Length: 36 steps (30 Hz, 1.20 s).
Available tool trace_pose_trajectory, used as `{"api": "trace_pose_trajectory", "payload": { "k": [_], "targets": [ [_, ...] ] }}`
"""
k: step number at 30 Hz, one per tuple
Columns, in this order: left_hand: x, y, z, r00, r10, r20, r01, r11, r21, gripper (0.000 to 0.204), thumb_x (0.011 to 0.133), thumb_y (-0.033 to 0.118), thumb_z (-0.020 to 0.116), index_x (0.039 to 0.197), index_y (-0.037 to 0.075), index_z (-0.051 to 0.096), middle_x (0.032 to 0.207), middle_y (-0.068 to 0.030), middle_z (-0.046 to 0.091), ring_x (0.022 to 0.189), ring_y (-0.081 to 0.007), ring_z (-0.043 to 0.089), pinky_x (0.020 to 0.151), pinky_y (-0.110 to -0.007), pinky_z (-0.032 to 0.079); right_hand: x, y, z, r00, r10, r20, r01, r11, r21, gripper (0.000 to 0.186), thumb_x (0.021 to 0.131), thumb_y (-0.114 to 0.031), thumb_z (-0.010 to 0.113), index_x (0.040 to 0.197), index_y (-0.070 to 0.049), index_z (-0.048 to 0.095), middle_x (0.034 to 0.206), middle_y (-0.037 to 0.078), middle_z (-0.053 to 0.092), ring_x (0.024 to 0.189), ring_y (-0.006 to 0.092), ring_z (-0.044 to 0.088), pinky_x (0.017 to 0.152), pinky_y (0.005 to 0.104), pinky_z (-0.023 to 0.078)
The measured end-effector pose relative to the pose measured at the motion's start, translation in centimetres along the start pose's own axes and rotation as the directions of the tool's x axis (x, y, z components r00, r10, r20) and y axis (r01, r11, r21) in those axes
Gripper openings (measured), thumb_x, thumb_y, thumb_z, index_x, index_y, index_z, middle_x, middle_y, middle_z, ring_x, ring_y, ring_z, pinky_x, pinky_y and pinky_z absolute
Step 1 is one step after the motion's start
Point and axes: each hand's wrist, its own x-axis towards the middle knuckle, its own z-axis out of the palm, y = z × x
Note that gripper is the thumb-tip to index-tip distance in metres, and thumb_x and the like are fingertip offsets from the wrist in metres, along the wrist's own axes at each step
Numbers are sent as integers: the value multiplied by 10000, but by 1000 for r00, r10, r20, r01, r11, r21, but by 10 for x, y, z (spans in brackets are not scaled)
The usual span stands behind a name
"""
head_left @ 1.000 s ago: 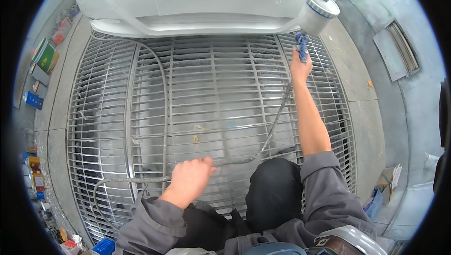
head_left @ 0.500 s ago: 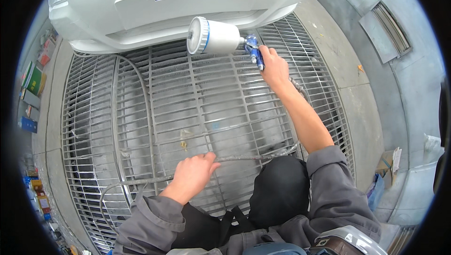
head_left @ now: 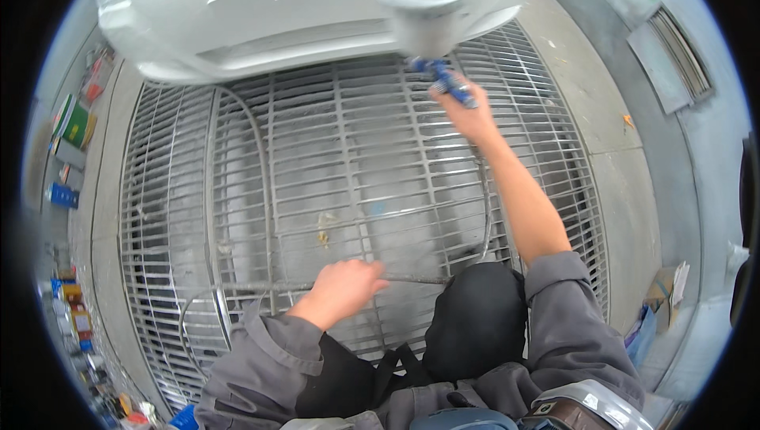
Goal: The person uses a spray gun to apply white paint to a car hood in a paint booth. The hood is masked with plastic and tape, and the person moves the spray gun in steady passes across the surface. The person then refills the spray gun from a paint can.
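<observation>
My right hand (head_left: 467,113) is stretched out ahead of me, fingers wrapped tight around the blue handle of a spray gun (head_left: 431,38), whose pale cup blurs in front of the white car panel (head_left: 261,18). The gun sits up at the panel's lower edge, above the metal floor grate (head_left: 332,176). My left hand (head_left: 344,287) is closed around the hose (head_left: 412,278) just in front of my black knee pad (head_left: 475,327), and the line loops away over the grate to the left.

To do this pass well, I judge that I should hold the gun square to the panel and at an even stand-off, moving my whole arm rather than flicking the wrist, so the coat lands evenly. The cup looks very close to the surface, so I want to keep it from touching the paint. My left hand should feed slack and keep the hose low, away from the panel and clear of my knee, so nothing tugs the gun off its line.
</observation>
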Motion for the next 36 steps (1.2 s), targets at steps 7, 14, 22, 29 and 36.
{"api": "trace_pose_trajectory", "payload": {
  "k": [7,14,22,29,36],
  "targets": [
    [-16,9,-18,984,-70,163,60,996,65,308,1027,391,683,1071,89,725,997,-161,773,979,-395,753,785,-529,600,17,-13,-29,892,-47,-449,-128,928,-351,267,958,-265,790,1076,-29,751,818,71,738,719,139,621,726,334,529],
    [-37,8,-21,957,-133,257,109,989,104,301,1023,375,695,1071,93,789,1070,-150,788,1038,-384,759,839,-506,618,7,-22,62,952,31,-304,-106,967,-231,294,927,-278,814,1067,-29,743,790,80,724,726,151,626,737,352,533],
    [-103,-15,-23,982,-163,90,153,982,110,280,982,350,734,981,70,745,878,-158,761,873,-420,750,735,-529,599,-7,-63,237,1000,-20,-22,21,999,31,275,936,-253,819,1105,-45,758,865,75,757,826,98,639,792,322,538],
    [-169,-17,-45,905,-372,-205,371,927,-44,248,950,287,767,1034,60,714,866,-168,749,808,-414,730,689,-508,580,-17,-67,344,877,58,478,-244,910,336,298,926,-276,864,1068,-41,749,883,-13,732,840,72,625,767,276,524],
    [-190,-17,-52,792,-427,-436,397,903,-163,230,958,219,768,1109,57,708,892,-169,747,784,-422,713,664,-486,561,-42,13,308,990,-33,136,-4,965,262,196,974,-226,827,952,-100,679,735,-67,617,583,23,525,519,235,420]
  ]
}}
